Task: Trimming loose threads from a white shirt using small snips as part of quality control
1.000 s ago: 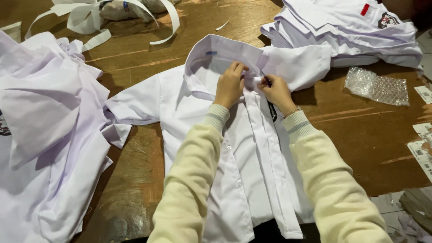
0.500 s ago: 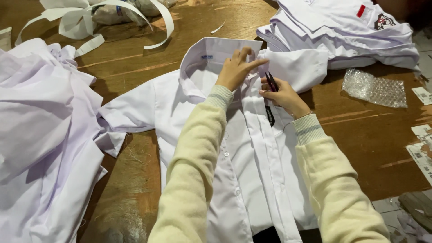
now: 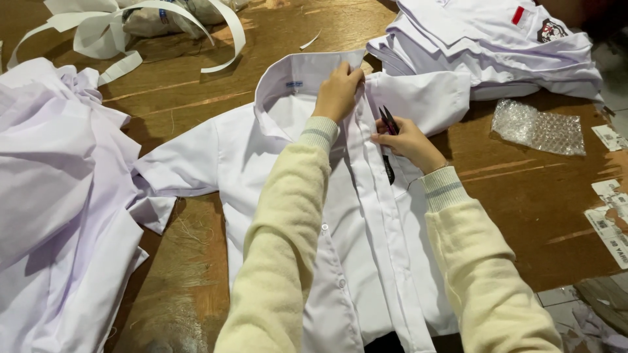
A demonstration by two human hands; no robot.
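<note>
Pinching the collar edge of a white shirt (image 3: 366, 216) w/ the left hand (image 3: 337, 91), fingers closed on the fabric; shirt lies flat, front up, on the wooden table (image 3: 523, 189). Right hand (image 3: 409, 140) is curled round small dark snips (image 3: 388, 120) (blades up, just beside the placket). Looks like trimming is still at the collar, buttons lower down untouched. Folded shirts (image 3: 484, 46) stacked top right, loose white pile (image 3: 59, 196) at left, bubble wrap (image 3: 538, 127) nearby
</note>
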